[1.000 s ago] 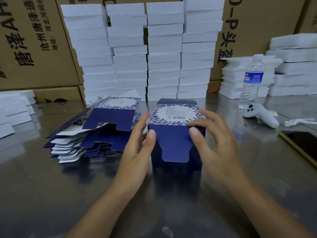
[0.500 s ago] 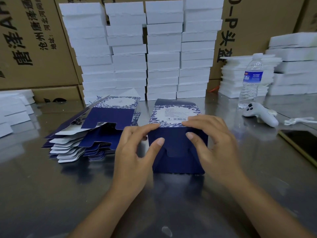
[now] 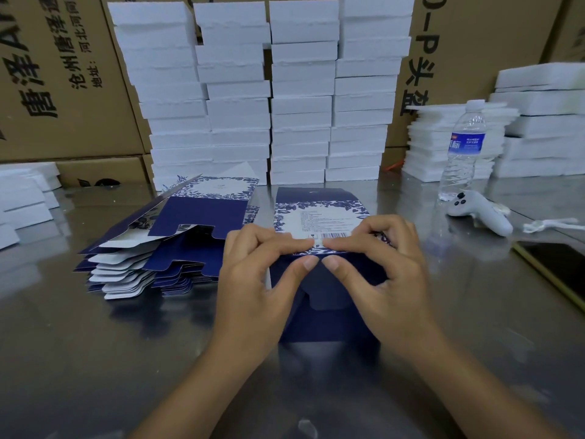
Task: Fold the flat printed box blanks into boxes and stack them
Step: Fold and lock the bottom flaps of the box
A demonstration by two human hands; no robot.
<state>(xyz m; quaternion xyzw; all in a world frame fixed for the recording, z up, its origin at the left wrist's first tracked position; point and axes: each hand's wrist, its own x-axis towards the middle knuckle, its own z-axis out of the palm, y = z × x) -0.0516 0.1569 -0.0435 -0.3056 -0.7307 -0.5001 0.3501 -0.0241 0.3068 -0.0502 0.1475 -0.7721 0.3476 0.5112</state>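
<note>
Both the left hand (image 3: 253,280) and right hand (image 3: 392,280) pinch, fingers curled, the near top edge of the box (image 3: 319,217) standing mid-frame on the desk (image 3: 95,359); even pressure along that crease should seat the flap squarely.

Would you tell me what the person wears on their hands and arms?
Nothing that shows. The left hand and right hand are ungloved and ringless, nails short; both forearms are bare to the frame's edge, with no sleeve, watch or band.
</note>
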